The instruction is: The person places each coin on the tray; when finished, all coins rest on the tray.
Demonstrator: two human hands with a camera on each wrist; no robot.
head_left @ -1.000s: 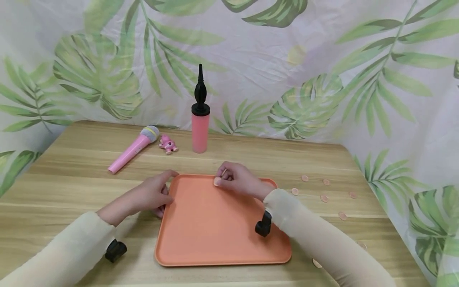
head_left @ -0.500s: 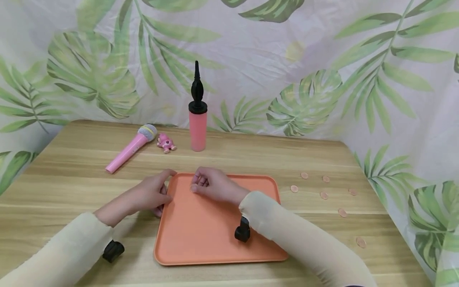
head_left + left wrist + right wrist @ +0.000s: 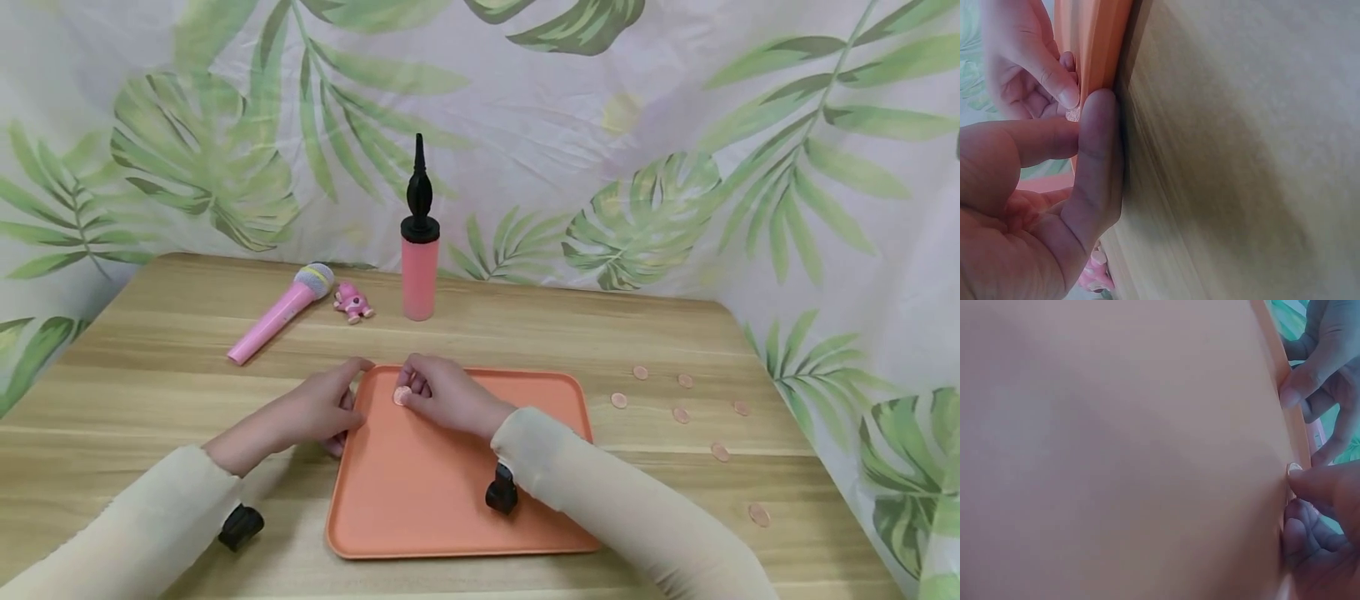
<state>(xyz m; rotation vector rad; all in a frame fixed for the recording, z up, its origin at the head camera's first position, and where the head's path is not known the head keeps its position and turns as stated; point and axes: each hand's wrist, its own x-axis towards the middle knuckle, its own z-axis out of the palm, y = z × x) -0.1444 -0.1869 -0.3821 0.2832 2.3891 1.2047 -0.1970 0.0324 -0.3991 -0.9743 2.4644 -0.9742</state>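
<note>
Coin (image 3: 401, 396) sits between thumb and fingertips of the right hand (image 3: 453, 398) in the head view, over the far left corner of the orange tray (image 3: 442, 508). Over the last second that hand has slid leftward from the middle of the far rim, while the left hand (image 3: 311, 408) has stayed at the tray's left edge. For the work in hand, this seems to bring the coin to the tray's corner, though it is not yet released. The left hand's fingers lie just left of the right fingers. Seven loose coins (image 3: 680, 415) rest on the desk (image 3: 525, 329), well to the right of both hands; beyond the fingers stand or lie a pump (image 3: 419, 275), a pink toy (image 3: 352, 302) and a microphone (image 3: 277, 321).

In the left wrist view, the left fingers are drawn together at the tray's wall, with almost no gap. The right thumb is just beside them, the coin's edge peeping out under its tip.

In the right wrist view, the right fingers are narrowed to the coin, held at its edge; whether it touches the tray cannot be told. Ahead of them, the left thumb presses inside the rim, its other fingers outside.
</note>
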